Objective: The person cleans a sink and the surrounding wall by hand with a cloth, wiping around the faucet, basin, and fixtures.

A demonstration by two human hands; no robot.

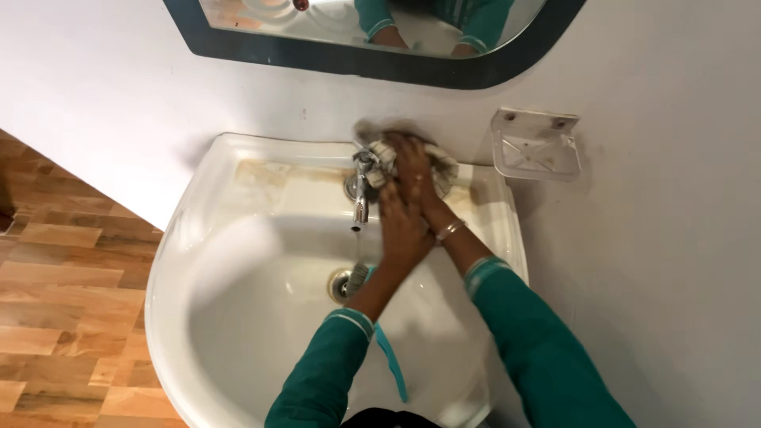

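At the back of a white wash basin, my right hand presses a crumpled pale cloth against the base of a chrome tap. The cloth bunches around the tap's handle. My left hand lies just in front, over my right wrist, with its fingers pointing at the cloth. Whether the left hand grips anything is hidden. Both arms wear teal sleeves, and a thin bangle sits on my right wrist.
A teal-handled brush lies in the bowl, its head near the drain. A clear plastic soap dish hangs on the white wall at the right. A dark-framed mirror is above. Wooden floor shows at the left.
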